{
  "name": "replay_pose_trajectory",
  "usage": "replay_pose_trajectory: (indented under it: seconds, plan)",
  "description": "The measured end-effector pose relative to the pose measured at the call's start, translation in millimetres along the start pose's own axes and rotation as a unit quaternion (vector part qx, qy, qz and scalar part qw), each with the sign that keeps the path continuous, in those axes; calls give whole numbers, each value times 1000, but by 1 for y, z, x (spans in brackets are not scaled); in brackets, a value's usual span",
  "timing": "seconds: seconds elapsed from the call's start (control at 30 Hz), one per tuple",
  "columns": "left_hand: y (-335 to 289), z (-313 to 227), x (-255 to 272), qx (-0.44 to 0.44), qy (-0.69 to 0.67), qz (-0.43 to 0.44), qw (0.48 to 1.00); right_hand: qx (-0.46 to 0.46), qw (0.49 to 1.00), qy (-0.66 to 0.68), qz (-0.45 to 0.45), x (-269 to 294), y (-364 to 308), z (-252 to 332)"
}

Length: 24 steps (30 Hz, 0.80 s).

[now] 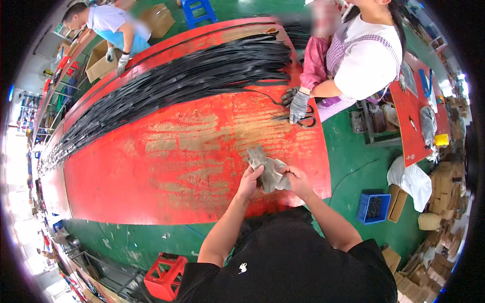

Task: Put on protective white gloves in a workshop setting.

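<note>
Grey work gloves [271, 174], crumpled together, are held up over the near edge of the red table [116, 187]. My left hand [250, 182] is closed on their left side, thumb on top. At their right side my right hand [299, 182] pinches the lighter cuff part. I cannot tell how many gloves there are. Beyond them, a long bundle of black strips [177, 83] lies across the table.
At the right end a co-worker's gloved hand [299, 106] is by black-handled scissors [306, 121]. Another person [113, 30] bends over the far left side. A red stool [165, 275] and a blue crate [373, 208] stand on the green floor.
</note>
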<state>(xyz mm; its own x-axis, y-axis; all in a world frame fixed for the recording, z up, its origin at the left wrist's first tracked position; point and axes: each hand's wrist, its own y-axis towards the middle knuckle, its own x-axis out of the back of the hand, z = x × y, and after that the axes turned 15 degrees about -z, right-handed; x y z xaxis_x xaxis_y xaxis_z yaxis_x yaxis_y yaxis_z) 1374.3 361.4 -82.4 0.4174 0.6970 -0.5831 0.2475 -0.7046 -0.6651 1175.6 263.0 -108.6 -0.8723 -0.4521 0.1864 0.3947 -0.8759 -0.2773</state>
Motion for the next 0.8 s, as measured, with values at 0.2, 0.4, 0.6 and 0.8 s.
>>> replay_pose_trajectory:
  seconds: [0.2, 0.4, 0.6, 0.8]
  plan:
    - [-12, 19, 11, 26, -14, -68, 997, -134, 987, 38, 86, -19, -21, 27]
    - [-28, 44, 22, -104, -2, -154, 983, 36, 966, -211, 143, -11, -38, 67]
    - [-33, 70, 32, -148, -69, -279, 946, -94, 977, -2, 193, -3, -57, 50]
    - [-75, 88, 13, -147, -137, -322, 925, -146, 941, 31, 304, 14, -89, 15]
